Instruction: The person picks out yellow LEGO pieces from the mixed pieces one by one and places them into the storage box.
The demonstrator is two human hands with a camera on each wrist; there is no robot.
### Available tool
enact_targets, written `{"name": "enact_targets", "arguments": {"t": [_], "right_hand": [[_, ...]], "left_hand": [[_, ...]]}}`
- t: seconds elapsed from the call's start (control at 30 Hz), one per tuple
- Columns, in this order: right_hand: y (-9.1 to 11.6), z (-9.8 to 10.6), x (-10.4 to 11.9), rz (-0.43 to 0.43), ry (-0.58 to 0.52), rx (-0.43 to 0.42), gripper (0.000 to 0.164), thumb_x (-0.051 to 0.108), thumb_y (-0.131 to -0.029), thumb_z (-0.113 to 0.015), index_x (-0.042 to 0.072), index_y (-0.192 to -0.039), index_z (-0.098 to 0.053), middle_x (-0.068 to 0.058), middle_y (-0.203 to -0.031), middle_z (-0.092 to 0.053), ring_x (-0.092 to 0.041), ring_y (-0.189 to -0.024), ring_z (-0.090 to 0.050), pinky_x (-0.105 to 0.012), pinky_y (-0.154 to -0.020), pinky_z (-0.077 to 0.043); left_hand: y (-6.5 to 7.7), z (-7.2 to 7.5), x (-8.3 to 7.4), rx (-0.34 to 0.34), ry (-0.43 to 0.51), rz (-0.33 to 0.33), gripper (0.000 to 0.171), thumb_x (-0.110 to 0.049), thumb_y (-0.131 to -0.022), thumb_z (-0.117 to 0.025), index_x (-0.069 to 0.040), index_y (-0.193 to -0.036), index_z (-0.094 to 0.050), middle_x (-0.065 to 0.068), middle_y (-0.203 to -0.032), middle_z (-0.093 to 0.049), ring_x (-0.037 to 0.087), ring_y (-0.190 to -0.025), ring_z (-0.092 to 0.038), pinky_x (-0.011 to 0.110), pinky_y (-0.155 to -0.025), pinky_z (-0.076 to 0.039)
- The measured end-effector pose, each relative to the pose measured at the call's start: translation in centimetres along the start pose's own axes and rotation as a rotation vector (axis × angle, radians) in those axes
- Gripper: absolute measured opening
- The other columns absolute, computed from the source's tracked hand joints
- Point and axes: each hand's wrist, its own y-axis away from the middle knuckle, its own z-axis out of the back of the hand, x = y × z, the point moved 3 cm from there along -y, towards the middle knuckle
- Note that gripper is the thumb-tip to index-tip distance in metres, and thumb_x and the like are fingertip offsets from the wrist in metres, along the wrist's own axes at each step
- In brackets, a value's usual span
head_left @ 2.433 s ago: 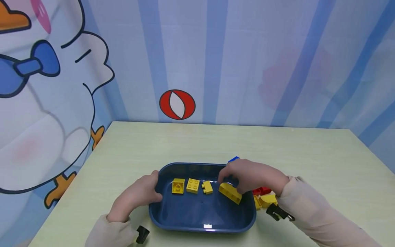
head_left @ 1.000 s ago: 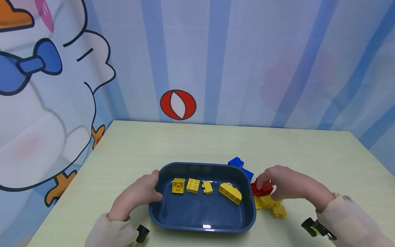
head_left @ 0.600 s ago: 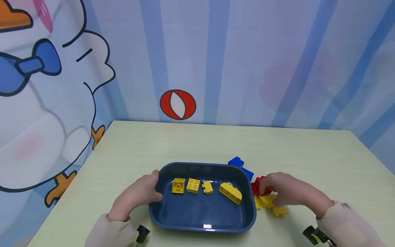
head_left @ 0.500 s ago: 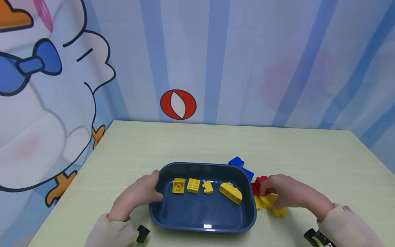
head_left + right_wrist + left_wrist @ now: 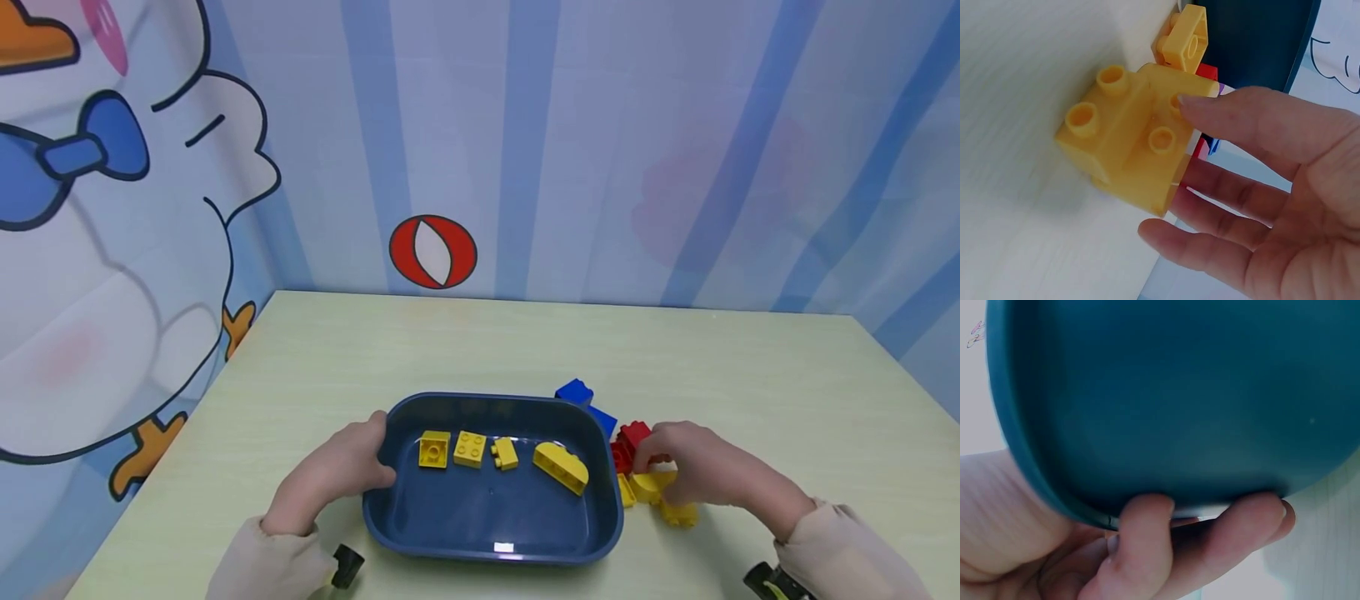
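Observation:
My left hand (image 5: 333, 467) grips the near-left end of a dark blue tray (image 5: 491, 533), its thumb over the rim; the left wrist view shows curled fingers (image 5: 1147, 544) against the tray's wall. Inside the tray, several yellow toy bricks (image 5: 469, 449) lie in a row, a curved one (image 5: 561, 468) furthest right. Right of the tray, my right hand (image 5: 697, 467) reaches down over loose bricks. Its thumb and fingers pinch a stepped yellow brick (image 5: 1141, 137) with round studs, the thumb resting by a stud. Red bricks (image 5: 632, 437) sit right by its fingertips.
Blue bricks (image 5: 576, 393) lie behind the tray's far right corner. Another yellow brick (image 5: 626, 492) stands close against the tray's right side. The pale table (image 5: 525, 342) runs back to a blue striped backdrop (image 5: 450, 125) with cartoon figures.
My right hand has left the curved yellow brick in the tray, moved right to the pile, then shifted slightly from the red bricks down to the yellow ones. The left hand holds still.

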Motion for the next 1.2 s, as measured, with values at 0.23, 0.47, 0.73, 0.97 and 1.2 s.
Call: {"name": "enact_targets", "arguments": {"t": [0.23,0.47,0.73,0.97,1.2], "right_hand": [[0.1,-0.07,-0.45,-0.014,-0.015,-0.023,0.033,-0.005,-0.061,-0.08,0.013,-0.086,-0.069,0.005,-0.088,-0.062,-0.022,-0.087,-0.058,-0.039,-0.073,-0.052],[0.19,-0.21,-0.43,-0.012,-0.007,-0.047,0.032,-0.004,-0.062,-0.08,0.015,-0.086,-0.07,0.005,-0.087,-0.062,-0.021,-0.087,-0.057,-0.039,-0.073,-0.052],[0.22,-0.39,-0.28,-0.034,-0.005,-0.056,0.033,-0.002,-0.061,-0.082,0.016,-0.086,-0.071,0.005,-0.088,-0.062,-0.02,-0.088,-0.057,-0.038,-0.073,-0.052],[0.2,-0.51,-0.2,-0.047,-0.005,-0.054,0.034,-0.003,-0.06,-0.082,0.014,-0.088,-0.071,0.005,-0.088,-0.063,-0.018,-0.086,-0.057,-0.037,-0.072,-0.053],[0.15,-0.49,-0.31,-0.023,-0.007,-0.057,0.033,-0.005,-0.062,-0.079,0.012,-0.088,-0.071,0.004,-0.087,-0.065,-0.017,-0.081,-0.056,-0.035,-0.07,-0.053]], "left_hand": [[-0.06,0.08,-0.08,-0.007,-0.002,-0.009,0.068,-0.002,-0.077,-0.067,0.018,-0.13,-0.032,0.025,-0.112,-0.056,0.024,-0.078,-0.053,0.033,-0.065,-0.046],[-0.09,0.07,-0.17,-0.016,-0.008,-0.02,0.07,-0.002,-0.077,-0.068,0.019,-0.131,-0.03,0.026,-0.113,-0.056,0.023,-0.077,-0.053,0.033,-0.065,-0.046],[-0.02,0.02,-0.03,0.002,0.003,-0.005,0.068,-0.002,-0.077,-0.067,0.018,-0.132,-0.031,0.024,-0.111,-0.056,0.023,-0.076,-0.053,0.032,-0.065,-0.046],[0.06,0.05,-0.01,0.002,0.016,-0.005,0.066,-0.002,-0.077,-0.067,0.017,-0.131,-0.032,0.022,-0.105,-0.057,0.021,-0.071,-0.053,0.031,-0.061,-0.045],[-0.1,-0.03,0.08,-0.003,0.002,-0.007,0.065,-0.002,-0.077,-0.068,0.016,-0.129,-0.034,0.023,-0.109,-0.057,0.023,-0.076,-0.053,0.032,-0.064,-0.045]]}}
